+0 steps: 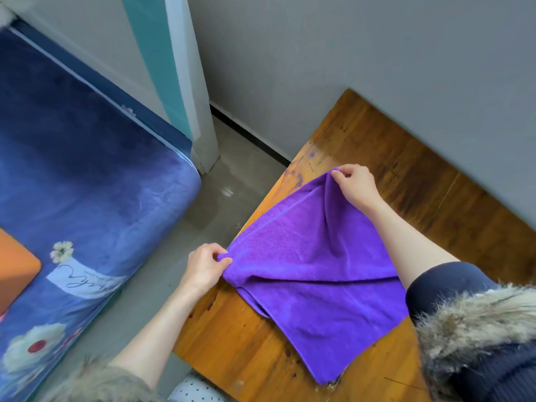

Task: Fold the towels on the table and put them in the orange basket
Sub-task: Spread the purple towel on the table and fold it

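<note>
A purple towel [313, 274] lies on the wooden table [420, 192], doubled over with its lower layer showing along the left side. My left hand [204, 268] pinches the towel's near-left corner at the table's left edge. My right hand [355, 185] pinches the far corner and holds it slightly lifted, so that folds run down from it. Part of the orange basket [16, 268] shows at the frame's left edge, resting on the bed.
A bed with a blue floral cover [87, 184] stands to the left, across a strip of grey floor [208, 210]. A grey wall [377, 53] runs behind the table. Fur-trimmed dark sleeves [475, 338] cover my upper arms.
</note>
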The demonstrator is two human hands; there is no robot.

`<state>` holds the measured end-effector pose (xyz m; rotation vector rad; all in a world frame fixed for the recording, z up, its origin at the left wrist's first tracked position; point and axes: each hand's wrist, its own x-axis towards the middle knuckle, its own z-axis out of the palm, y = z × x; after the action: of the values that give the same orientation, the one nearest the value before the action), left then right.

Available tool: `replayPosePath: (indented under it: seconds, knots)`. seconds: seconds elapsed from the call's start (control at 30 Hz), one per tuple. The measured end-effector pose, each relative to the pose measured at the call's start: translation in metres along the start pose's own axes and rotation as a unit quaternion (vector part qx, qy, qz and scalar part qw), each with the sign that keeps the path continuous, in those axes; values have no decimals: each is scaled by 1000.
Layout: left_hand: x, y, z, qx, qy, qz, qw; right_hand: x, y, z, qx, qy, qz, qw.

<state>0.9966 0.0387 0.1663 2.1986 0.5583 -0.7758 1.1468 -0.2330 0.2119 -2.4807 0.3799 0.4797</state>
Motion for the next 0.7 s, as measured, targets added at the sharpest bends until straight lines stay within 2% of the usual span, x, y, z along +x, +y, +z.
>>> replayPosePath:
  seconds: [0.2,0.33,0.47,0.57,0.7]
  knots:
    - [-6,12,-10,11,-48,-8,999,-34,24,-39,107,42,43,992]
    - [-14,36,-30,22,-61,54,996,-75,43,-76,182,97,44,977]
    - [-45,72,-51,-128,-110,115,979,-126,80,-121,251,145,56,955]
    - [-74,103,-61,-270,-159,125,941,-168,110,-155,314,157,60,934]
    - [-119,150,-69,-303,-146,200,920,-228,133,-201,438,138,13,888]
